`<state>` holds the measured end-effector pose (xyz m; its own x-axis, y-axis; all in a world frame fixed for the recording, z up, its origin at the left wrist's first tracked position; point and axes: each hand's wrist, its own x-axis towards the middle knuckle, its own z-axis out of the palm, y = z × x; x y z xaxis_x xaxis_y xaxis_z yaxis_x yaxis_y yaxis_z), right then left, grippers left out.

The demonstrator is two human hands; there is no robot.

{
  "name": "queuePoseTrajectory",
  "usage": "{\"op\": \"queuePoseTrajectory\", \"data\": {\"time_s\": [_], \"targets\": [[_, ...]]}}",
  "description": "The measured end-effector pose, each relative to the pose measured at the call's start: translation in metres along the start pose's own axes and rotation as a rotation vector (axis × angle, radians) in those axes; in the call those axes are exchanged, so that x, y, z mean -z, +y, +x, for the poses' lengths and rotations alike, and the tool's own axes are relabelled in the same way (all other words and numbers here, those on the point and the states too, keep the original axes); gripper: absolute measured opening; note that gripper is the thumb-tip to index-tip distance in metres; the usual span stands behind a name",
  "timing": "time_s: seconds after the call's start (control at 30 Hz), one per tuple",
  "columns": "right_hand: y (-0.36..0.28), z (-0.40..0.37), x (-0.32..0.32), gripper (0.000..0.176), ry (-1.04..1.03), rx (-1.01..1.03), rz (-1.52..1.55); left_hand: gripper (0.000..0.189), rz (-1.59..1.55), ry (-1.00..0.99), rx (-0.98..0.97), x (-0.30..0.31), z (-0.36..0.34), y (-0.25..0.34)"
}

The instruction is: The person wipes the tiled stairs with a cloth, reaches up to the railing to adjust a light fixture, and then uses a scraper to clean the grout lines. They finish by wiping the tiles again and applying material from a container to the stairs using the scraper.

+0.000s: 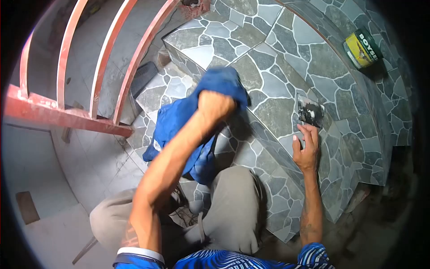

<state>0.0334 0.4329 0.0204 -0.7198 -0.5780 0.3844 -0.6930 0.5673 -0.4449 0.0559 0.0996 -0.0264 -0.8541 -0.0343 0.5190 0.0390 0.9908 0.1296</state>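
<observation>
My left hand (217, 105) is closed on a bunched blue cloth (174, 127), whose top is blurred by motion. The rest of the cloth, which looks like a garment, hangs down over the lower step near my knees. On the tiled step to the right rests my right hand (307, 145), thumb apart and fingers loosely bent. Its fingertips are right at the near edge of a flat square plate (310, 111) smeared with black and grey paste. Grey stone-pattern tiles with pale joints (273, 112) surround the plate.
A dark green tub (363, 48) with a yellow label stands at upper right. Red metal railing bars (103, 58) rise on the left, joined to a red bottom rail (67, 119). The step edge (268, 132) runs diagonally between my hands. Paler floor (94, 152) lies at left.
</observation>
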Motion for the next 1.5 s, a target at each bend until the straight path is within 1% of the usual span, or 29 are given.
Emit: {"op": "queuePoseTrajectory", "data": {"time_s": [0.03, 0.07, 0.1, 0.2, 0.23, 0.3, 0.33, 0.37, 0.4, 0.47, 0.5, 0.57, 0.6, 0.7, 0.77, 0.83, 0.87, 0.9, 0.97, 1.03, 1.1, 1.13, 1.17, 1.23, 1.27, 1.3, 1.37, 1.4, 1.5], "targets": [[0.001, -0.001, 0.001, 0.035, 0.000, 0.025, -0.015, 0.018, -0.070, -0.097, 0.080, 0.004, 0.012, -0.012], [0.001, 0.001, 0.000, 0.035, 0.013, 0.056, -0.029, 0.018, -0.128, -0.375, 0.293, 0.018, 0.030, -0.011], [0.002, 0.003, 0.000, 0.035, 0.028, 0.055, -0.017, 0.017, -0.083, -0.458, 0.415, 0.034, 0.036, 0.012], [0.003, 0.000, -0.004, 0.036, 0.049, 0.053, 0.011, 0.015, -0.084, 0.178, -0.082, 0.024, 0.006, 0.017], [0.003, -0.005, -0.004, 0.036, 0.034, 0.041, 0.013, 0.015, -0.158, 0.202, -0.040, 0.023, 0.008, 0.009], [0.004, -0.002, -0.004, 0.036, 0.024, 0.045, 0.010, 0.020, -0.111, -0.179, 0.125, 0.024, 0.016, -0.003], [0.003, -0.003, -0.004, 0.036, 0.024, 0.052, 0.021, 0.027, -0.008, -0.065, 0.154, 0.021, 0.027, 0.002], [0.003, -0.004, -0.002, 0.036, 0.026, 0.057, 0.030, 0.017, -0.030, -0.400, 0.241, 0.018, 0.029, 0.013], [0.003, -0.001, -0.001, 0.036, 0.033, 0.065, 0.042, 0.017, -0.016, -0.256, 0.146, 0.017, 0.017, 0.023], [0.006, 0.004, -0.004, 0.036, 0.049, 0.073, 0.037, 0.039, 0.012, 0.017, -0.046, 0.003, -0.010, 0.033], [0.005, -0.002, -0.004, 0.036, 0.038, 0.065, 0.034, 0.025, -0.023, 0.065, -0.038, 0.005, -0.007, 0.022], [0.005, -0.003, -0.005, 0.035, 0.033, 0.066, 0.050, 0.018, -0.015, -0.583, 0.190, 0.036, 0.023, 0.010], [0.004, -0.004, -0.005, 0.035, 0.031, 0.066, 0.050, 0.026, -0.008, -0.268, 0.263, 0.007, 0.030, -0.005], [0.008, -0.001, -0.001, 0.035, 0.060, 0.078, 0.041, 0.020, 0.047, -0.396, 0.126, 0.014, 0.011, 0.035], [0.005, -0.005, -0.006, 0.035, 0.059, 0.058, 0.054, 0.033, 0.135, -0.050, -0.093, 0.014, -0.009, 0.037], [0.004, -0.001, -0.002, 0.035, 0.028, 0.045, 0.051, 0.027, 0.056, -0.161, -0.016, 0.027, 0.002, 0.014], [0.004, -0.002, -0.002, 0.035, 0.029, 0.052, 0.044, 0.023, -0.029, -0.706, 0.311, 0.061, 0.031, 0.007], [0.004, -0.003, -0.003, 0.035, 0.024, 0.057, 0.045, 0.025, 0.011, -0.444, 0.338, 0.019, 0.033, -0.022], [0.004, -0.002, -0.002, 0.035, 0.034, 0.060, 0.041, 0.024, 0.164, -0.223, 0.134, 0.011, 0.025, -0.008], [0.004, 0.000, -0.005, 0.035, 0.051, 0.054, 0.038, 0.022, 0.038, -0.349, -0.034, 0.027, 0.001, 0.018], [0.004, -0.003, -0.007, 0.036, 0.049, 0.073, 0.030, 0.023, -0.152, -0.014, -0.196, 0.044, 0.007, 0.012], [0.003, -0.002, -0.006, 0.036, 0.042, 0.102, 0.022, 0.023, -0.111, -0.004, -0.219, 0.033, 0.012, -0.003], [0.003, -0.001, -0.005, 0.037, 0.043, 0.131, 0.015, 0.024, -0.032, 0.001, -0.177, -0.019, 0.006, -0.034], [0.001, 0.000, -0.003, 0.038, 0.038, 0.115, -0.016, 0.031, 0.154, -0.529, 0.021, 0.027, 0.044, -0.015], [-0.001, 0.000, -0.004, 0.038, 0.033, 0.108, -0.026, 0.036, 0.153, -0.509, 0.000, 0.016, 0.043, -0.013], [-0.001, -0.001, -0.005, 0.038, 0.024, 0.111, -0.021, 0.029, 0.132, -0.390, -0.046, -0.012, 0.027, -0.022], [0.001, -0.002, -0.003, 0.038, 0.024, 0.112, -0.026, 0.023, 0.079, 0.173, -0.283, 0.010, 0.009, -0.004], [0.000, -0.001, -0.002, 0.037, 0.030, 0.111, -0.011, 0.021, -0.045, -0.285, -0.213, 0.041, 0.004, 0.007], [-0.004, 0.002, -0.003, 0.036, 0.005, 0.038, -0.002, 0.020, 0.007, 0.264, -0.303, 0.008, -0.003, -0.008]]}}
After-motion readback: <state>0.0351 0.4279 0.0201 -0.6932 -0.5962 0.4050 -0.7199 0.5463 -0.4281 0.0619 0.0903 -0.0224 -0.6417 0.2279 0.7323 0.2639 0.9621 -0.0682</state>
